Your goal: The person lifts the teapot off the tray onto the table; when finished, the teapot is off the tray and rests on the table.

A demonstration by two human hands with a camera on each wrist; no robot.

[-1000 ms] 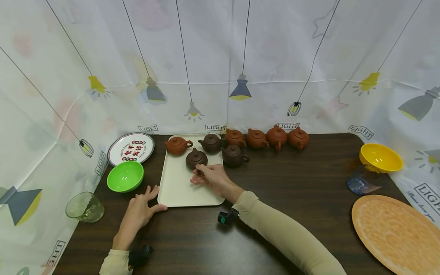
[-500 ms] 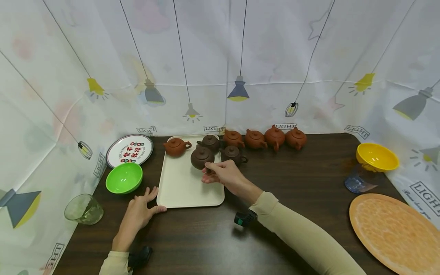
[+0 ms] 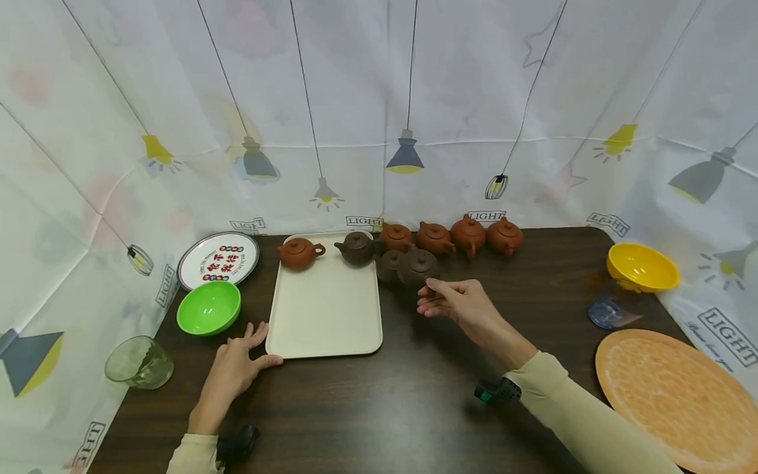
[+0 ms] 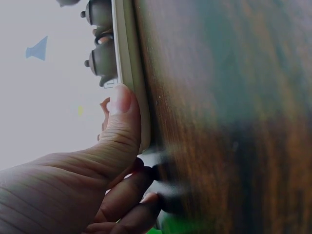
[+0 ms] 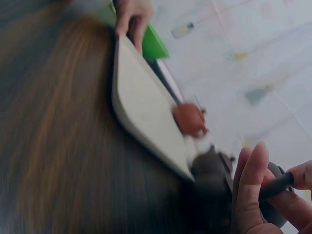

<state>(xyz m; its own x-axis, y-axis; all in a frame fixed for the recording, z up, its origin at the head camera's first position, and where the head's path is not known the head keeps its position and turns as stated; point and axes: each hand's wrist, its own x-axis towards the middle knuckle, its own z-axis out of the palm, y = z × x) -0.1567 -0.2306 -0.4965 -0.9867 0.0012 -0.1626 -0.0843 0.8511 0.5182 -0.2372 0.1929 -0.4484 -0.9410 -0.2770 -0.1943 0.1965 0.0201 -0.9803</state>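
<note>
My right hand (image 3: 468, 309) pinches the handle of a dark brown teapot (image 3: 418, 266), held right of the tray. Behind it, partly covered, is another dark brown teapot (image 3: 388, 266) beside the tray's right edge; whether the two touch I cannot tell. The handle (image 5: 277, 187) shows between thumb and fingers in the right wrist view. At the near left corner of the cream tray (image 3: 322, 316), my left hand (image 3: 233, 365) holds the rim, thumb (image 4: 123, 109) on the front side and fingers round the left side. On the tray stand an orange-brown teapot (image 3: 299, 253) and a dark one (image 3: 358, 247).
Several orange-brown teapots (image 3: 468, 234) line the back edge of the dark table (image 3: 379, 421). Left of the tray are a white plate (image 3: 191, 262), a green bowl (image 3: 208, 309) and a green glass (image 3: 141, 363). A yellow bowl (image 3: 642, 268), a clear glass (image 3: 606, 312) and a round board (image 3: 675, 395) stand right.
My right hand has carried the dark teapot rightward, from above the tray to beyond its right edge. The left hand stays at the tray's corner.
</note>
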